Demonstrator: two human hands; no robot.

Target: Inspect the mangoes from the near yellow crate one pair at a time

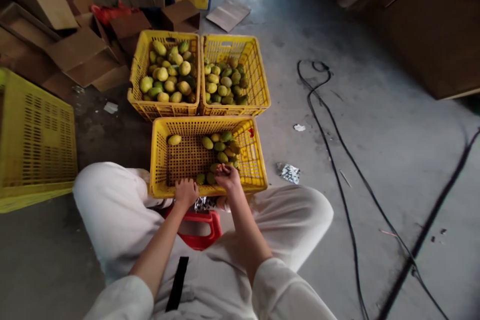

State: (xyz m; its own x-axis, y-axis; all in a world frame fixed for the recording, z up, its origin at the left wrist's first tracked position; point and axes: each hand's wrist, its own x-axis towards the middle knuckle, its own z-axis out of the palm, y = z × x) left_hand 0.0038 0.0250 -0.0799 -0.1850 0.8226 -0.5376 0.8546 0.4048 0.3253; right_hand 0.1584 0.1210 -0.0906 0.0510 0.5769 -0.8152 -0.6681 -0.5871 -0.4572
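Note:
Between my knees stands a yellow plastic crate (259, 160) with oval yellow-green fruits (219, 146), mostly bunched along its right side. One yellow fruit (174, 140) lies alone at its far left. My left hand (186, 192) is bent over the near rim, its fingers gripping the edge just left of a green fruit (200, 178). Above the fruits in the near right part is my right hand (228, 177), turned partly palm up with curled fingers. Whether it holds anything cannot be made out.
Two more yellow crates, the left (137, 77) and the right (258, 72), hold fruits just beyond. Another yellow crate (37, 135) stands at left. Cardboard boxes (82, 52) are heaped behind. Black cables (337, 147) cross the floor at right. A red stool (215, 230) is under me.

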